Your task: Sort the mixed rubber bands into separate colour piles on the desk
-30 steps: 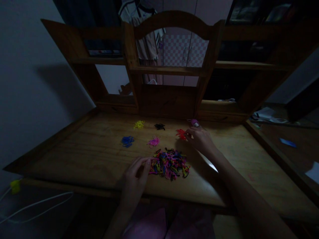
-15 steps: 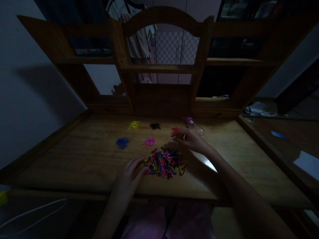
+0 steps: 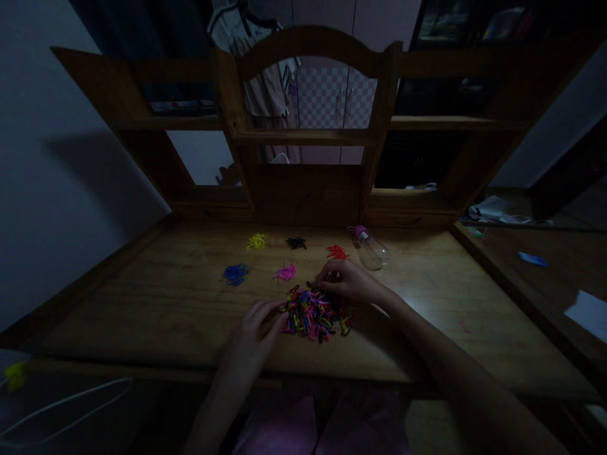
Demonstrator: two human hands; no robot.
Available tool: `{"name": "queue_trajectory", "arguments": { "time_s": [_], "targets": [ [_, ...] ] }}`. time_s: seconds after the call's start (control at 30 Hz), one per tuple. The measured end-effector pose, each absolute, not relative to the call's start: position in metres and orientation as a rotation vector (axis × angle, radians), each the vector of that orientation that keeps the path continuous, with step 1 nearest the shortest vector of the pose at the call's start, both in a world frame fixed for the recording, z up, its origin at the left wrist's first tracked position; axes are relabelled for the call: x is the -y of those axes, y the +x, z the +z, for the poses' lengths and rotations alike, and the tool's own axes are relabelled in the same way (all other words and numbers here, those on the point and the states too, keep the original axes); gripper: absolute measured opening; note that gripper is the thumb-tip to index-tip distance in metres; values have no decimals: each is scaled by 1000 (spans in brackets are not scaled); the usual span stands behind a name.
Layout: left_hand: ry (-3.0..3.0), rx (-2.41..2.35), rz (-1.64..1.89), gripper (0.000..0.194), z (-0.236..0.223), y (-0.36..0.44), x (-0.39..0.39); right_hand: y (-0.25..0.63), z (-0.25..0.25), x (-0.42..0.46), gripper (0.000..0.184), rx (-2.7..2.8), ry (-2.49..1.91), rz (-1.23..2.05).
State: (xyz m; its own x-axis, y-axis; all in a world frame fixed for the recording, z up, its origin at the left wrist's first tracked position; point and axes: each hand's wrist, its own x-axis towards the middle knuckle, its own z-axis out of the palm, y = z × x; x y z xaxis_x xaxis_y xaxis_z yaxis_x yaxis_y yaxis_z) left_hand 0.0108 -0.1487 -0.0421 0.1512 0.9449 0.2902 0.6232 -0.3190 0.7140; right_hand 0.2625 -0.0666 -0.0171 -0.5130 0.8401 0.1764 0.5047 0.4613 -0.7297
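Observation:
A mixed heap of small colourful rubber bands (image 3: 313, 316) lies on the wooden table in front of me. My left hand (image 3: 253, 328) rests at the heap's left edge, thumb and forefinger apart, fingertips touching the outermost bands. Over the heap's far right side, my right hand (image 3: 348, 281) is bent down with thumb and forefinger brought together; what they pinch, if anything, is too dark to make out. Beyond lie single-colour groups: blue bands (image 3: 235, 273), yellow bands (image 3: 257, 241), pink bands (image 3: 285, 272), black bands (image 3: 296, 242) and red bands (image 3: 337, 252).
A clear bulb-shaped bottle (image 3: 374, 253) with a purple cap lies behind my right hand. A wooden shelf unit (image 3: 308, 136) rises along the table's back edge. To the right, a blue card (image 3: 532, 258) and white paper (image 3: 588, 314) lie on another surface.
My right hand has moved from the red bands back toward me and left, down to the mixed heap. My left hand stays at the heap's left edge. The view has tilted slightly.

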Motion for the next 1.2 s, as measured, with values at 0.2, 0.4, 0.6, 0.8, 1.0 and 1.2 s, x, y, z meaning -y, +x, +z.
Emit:
{"name": "queue_trajectory", "arguments": {
  "time_s": [0.2,0.4,0.6,0.8,1.0,1.2],
  "targets": [
    [2244,-1371,955,23,-26,20,121,265,-13,63,22,2108,-1122,894],
    [2570,-1072,658,25,2,42,64,270,-26,52,25,1916,-1195,1002],
    [2560,-957,458,13,-6,48,38,271,-34,44,21,1778,-1240,953],
    [2357,-946,519,9,-8,44,35,266,-34,46,23,1650,-1240,931],
    [1993,-1013,802,8,-1,56,28,264,-36,44,27,1540,-1241,1037],
    [1558,-1024,945,20,1,68,36,263,-33,47,30,1465,-1182,1199]
  ]
}}
